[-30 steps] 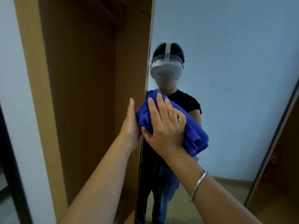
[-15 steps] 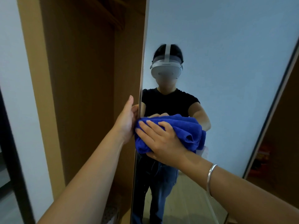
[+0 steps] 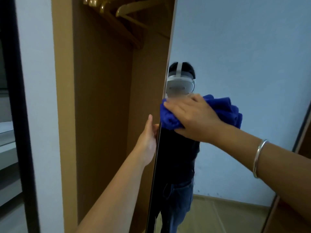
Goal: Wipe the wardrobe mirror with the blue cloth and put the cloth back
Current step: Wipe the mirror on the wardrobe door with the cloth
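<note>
In the head view, the wardrobe mirror (image 3: 235, 64) is seen on an opened door, and all places here are given relative to this mirror. The blue cloth (image 3: 225, 109) is pressed flat against the glass, close to the left edge of the mirror and about at the middle of its height. The cloth is covered by the right hand (image 3: 193, 118), whose fingers are laid straight and spread over the bunched fabric, pointing toward the left edge; nothing is clasped by this grip, the cloth is only pushed against the glass. A silver bracelet (image 3: 258, 158) is worn on the right wrist, lower and to the right of the cloth.

The left edge of the mirror is held by the left hand (image 3: 148, 140), just below the cloth. The palm is laid on the back side of the door and the fingers are hidden behind the edge, so it cannot be told whether this grip is closed around it.

To the left of the mirror the inside of the wooden wardrobe (image 3: 101, 115) is shown, with wooden hangers (image 3: 127, 9) at its top
</note>
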Demonstrator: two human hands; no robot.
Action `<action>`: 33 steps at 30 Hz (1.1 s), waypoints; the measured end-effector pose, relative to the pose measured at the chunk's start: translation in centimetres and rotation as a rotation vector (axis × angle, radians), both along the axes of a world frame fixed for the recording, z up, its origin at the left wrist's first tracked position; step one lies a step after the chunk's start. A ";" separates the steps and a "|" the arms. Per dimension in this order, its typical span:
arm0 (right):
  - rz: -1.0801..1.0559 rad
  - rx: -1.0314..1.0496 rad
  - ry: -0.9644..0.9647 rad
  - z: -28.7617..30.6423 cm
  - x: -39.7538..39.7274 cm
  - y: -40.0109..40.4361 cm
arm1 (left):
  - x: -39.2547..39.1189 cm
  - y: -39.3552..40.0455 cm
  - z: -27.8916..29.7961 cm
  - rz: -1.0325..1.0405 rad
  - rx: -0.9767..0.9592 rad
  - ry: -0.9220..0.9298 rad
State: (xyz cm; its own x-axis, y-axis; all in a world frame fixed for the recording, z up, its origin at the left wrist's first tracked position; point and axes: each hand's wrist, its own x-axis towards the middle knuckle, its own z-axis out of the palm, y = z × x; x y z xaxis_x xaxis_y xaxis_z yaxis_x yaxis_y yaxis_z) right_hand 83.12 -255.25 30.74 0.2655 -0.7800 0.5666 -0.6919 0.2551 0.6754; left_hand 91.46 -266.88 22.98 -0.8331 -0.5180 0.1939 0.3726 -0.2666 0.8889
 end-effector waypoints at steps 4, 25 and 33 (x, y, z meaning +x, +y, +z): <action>-0.052 -0.204 -0.088 6.2 0.9 -0.8 | -0.2 -0.5 -0.1 -0.008 0.017 -0.060; 0.164 -0.280 -0.122 -7.8 0.5 -1.8 | -0.2 -0.6 -0.7 -0.079 -0.004 0.058; 0.066 0.045 -0.030 -17.5 -0.5 0.0 | 0.6 0.4 -0.1 -0.004 -0.067 -0.031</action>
